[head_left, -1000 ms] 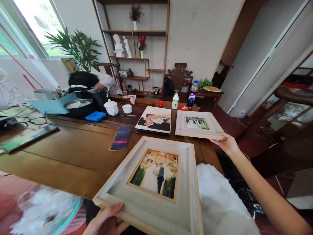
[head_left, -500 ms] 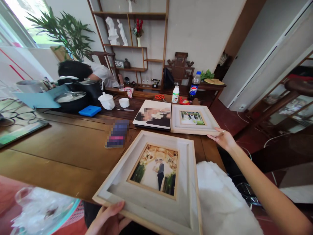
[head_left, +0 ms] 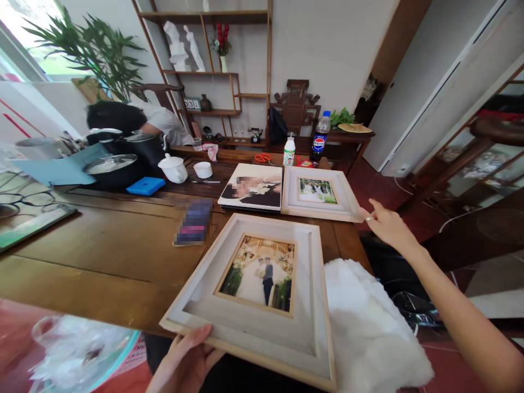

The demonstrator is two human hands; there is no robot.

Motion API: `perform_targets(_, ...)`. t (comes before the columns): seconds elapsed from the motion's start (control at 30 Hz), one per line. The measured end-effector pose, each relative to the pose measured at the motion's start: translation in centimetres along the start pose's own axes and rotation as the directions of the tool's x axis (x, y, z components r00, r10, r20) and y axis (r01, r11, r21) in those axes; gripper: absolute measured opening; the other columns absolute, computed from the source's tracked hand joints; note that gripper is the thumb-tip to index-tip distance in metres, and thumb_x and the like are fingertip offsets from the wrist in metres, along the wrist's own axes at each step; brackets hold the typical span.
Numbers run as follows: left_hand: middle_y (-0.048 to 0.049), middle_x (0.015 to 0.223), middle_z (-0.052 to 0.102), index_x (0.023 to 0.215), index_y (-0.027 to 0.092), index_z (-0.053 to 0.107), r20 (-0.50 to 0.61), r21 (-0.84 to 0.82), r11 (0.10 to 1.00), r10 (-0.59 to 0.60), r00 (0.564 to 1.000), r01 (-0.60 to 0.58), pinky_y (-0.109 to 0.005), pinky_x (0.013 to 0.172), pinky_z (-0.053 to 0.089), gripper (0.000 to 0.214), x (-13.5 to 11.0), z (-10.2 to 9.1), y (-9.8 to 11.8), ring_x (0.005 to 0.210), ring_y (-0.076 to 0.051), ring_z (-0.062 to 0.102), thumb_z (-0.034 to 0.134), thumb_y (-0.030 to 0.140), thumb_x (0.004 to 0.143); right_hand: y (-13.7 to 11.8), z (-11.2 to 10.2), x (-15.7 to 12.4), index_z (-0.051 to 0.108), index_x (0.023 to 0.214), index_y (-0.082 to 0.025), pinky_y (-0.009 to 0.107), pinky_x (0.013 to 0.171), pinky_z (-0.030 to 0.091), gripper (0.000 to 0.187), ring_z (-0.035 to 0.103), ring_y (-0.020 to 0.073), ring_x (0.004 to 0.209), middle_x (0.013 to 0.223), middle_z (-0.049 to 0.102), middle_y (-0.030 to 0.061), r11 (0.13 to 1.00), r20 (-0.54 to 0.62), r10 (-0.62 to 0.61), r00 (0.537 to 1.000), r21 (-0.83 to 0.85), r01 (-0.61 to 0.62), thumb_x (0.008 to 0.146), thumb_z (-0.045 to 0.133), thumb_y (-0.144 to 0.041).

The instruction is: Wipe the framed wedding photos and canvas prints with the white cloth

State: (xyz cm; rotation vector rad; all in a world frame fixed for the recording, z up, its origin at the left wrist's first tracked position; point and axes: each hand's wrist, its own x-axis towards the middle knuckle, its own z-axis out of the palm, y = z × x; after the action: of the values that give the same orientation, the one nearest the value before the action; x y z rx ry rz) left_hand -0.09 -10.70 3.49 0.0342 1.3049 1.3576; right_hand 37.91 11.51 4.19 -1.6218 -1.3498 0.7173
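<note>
My left hand (head_left: 186,363) grips the near bottom edge of a large pale framed wedding photo (head_left: 262,289), thumb on top, tilting it over the front edge of the wooden table (head_left: 102,251). My right hand (head_left: 387,225) reaches out to the right, fingers spread, just beside the near right corner of a smaller framed photo (head_left: 317,192) lying flat on the table. An unframed photo print (head_left: 252,186) lies to that frame's left.
A white fluffy cloth (head_left: 368,322) lies right of the large frame. A phone (head_left: 192,221), blue box (head_left: 145,186), white teapot (head_left: 174,168), pots, scissors and two bottles (head_left: 319,137) sit further back. Another person (head_left: 126,117) bends behind the pots. A clear bag (head_left: 77,349) is at lower left.
My right hand has come off the small frame's corner and drawn slightly right, fingers now apart. The small frame lies flat. My left hand keeps hold of the large frame.
</note>
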Motion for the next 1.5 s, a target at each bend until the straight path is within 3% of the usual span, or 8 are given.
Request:
perform_targets(0.07,-0.0082,0.088,0.075,0.127,0.017,0.052,-0.001,0.01,1.0,0.001,1.0,-0.001,-0.032,0.065,0.061,0.059,-0.1,0.0,0.0,0.082,-0.027,0.071,0.059,0.002,0.07,-1.5,-0.9,-4.4,0.06,0.111,-0.022,0.037,0.079,0.052,0.036,0.061,0.0206,0.08,0.091,0.065,0.0058,0.923,0.028,-0.307,0.951,-0.235,0.305,0.078,0.065,-0.035)
perform_targets(0.13,-0.0085,0.091,0.074,0.128,0.017,0.051,-0.004,0.014,1.0,0.007,1.0,-0.007,-0.033,0.066,0.062,0.058,0.0,-0.1,0.1,0.082,-0.026,0.071,0.058,0.003,0.072,-2.9,-1.9,-9.7,0.058,0.115,-0.026,0.043,0.091,0.047,0.035,0.059,0.0253,0.099,0.114,0.06,0.008,0.784,0.238,-0.511,0.826,-0.265,0.561,0.081,0.061,-0.036)
perform_targets(0.27,-0.0075,0.092,0.074,0.126,0.018,0.054,-0.004,0.001,1.0,-0.002,1.0,0.002,-0.034,0.068,0.061,0.058,0.4,-0.4,0.1,0.08,-0.026,0.072,0.056,0.0,0.071,-3.5,-3.0,-19.1,0.059,0.111,-0.03,0.045,0.09,0.051,0.041,0.044,0.0339,0.124,0.137,0.047,0.0081,0.616,0.572,-0.577,0.583,-0.165,0.771,0.072,0.071,-0.035)
perform_targets(0.47,-0.0057,0.089,0.075,0.122,0.019,0.058,-0.007,-0.021,1.0,0.004,1.0,-0.004,-0.034,0.068,0.062,0.053,0.8,-0.5,0.1,0.078,-0.025,0.072,0.053,-0.002,0.073,-0.8,-2.0,-23.2,0.063,0.109,-0.033,0.052,0.102,0.041,0.033,0.03,0.0331,0.134,0.149,0.033,0.0009,0.441,0.653,-0.544,0.527,-0.311,0.842,0.077,0.068,-0.029)
perform_targets(0.77,-0.0057,0.089,0.074,0.119,0.018,0.059,0.009,0.007,0.999,0.031,0.999,-0.031,-0.032,0.066,0.062,0.048,0.5,-0.1,0.1,0.074,-0.022,0.072,0.051,-0.001,0.075,0.8,0.0,-22.4,0.043,0.137,-0.029,0.06,0.107,0.028,0.074,0.033,0.0297,0.133,0.142,0.044,0.0037,0.5,0.546,-0.52,0.657,-0.429,0.752,0.07,0.045,0.0)
perform_targets(1.0,-0.0053,0.086,0.074,0.119,0.017,0.058,0.025,0.011,0.999,0.044,0.999,-0.045,-0.033,0.066,0.062,0.046,0.5,-0.1,0.0,0.073,-0.021,0.071,0.05,-0.001,0.077,2.9,0.8,-21.6,0.052,0.129,-0.034,0.047,0.09,0.045,0.06,0.053,0.0275,0.11,0.117,0.056,0.0061,0.702,0.218,-0.593,0.775,-0.332,0.63,0.078,0.041,-0.005)
perform_targets(1.2,-0.0059,0.086,0.074,0.118,0.016,0.059,0.028,0.004,1.0,0.03,0.999,-0.031,-0.034,0.067,0.062,0.046,0.6,-0.4,0.0,0.072,-0.022,0.071,0.051,-0.001,0.075,3.5,0.3,-20.7,0.057,0.121,-0.031,0.044,0.089,0.044,0.045,0.053,0.0275,0.11,0.124,0.052,0.006,0.842,0.018,-0.469,0.883,-0.291,0.454,0.08,0.045,-0.014)
perform_targets(1.5,-0.0051,0.085,0.074,0.116,0.017,0.06,0.002,-0.032,0.999,0.041,0.999,-0.041,-0.032,0.065,0.062,0.048,0.6,-0.8,0.1,0.073,-0.022,0.071,0.052,-0.002,0.073,4.5,0.7,-20.9,0.062,0.109,-0.027,0.053,0.097,0.035,0.029,0.049,0.03,0.113,0.115,0.055,0.0077,0.918,-0.295,-0.393,0.871,-0.181,0.353,0.083,0.05,-0.026)
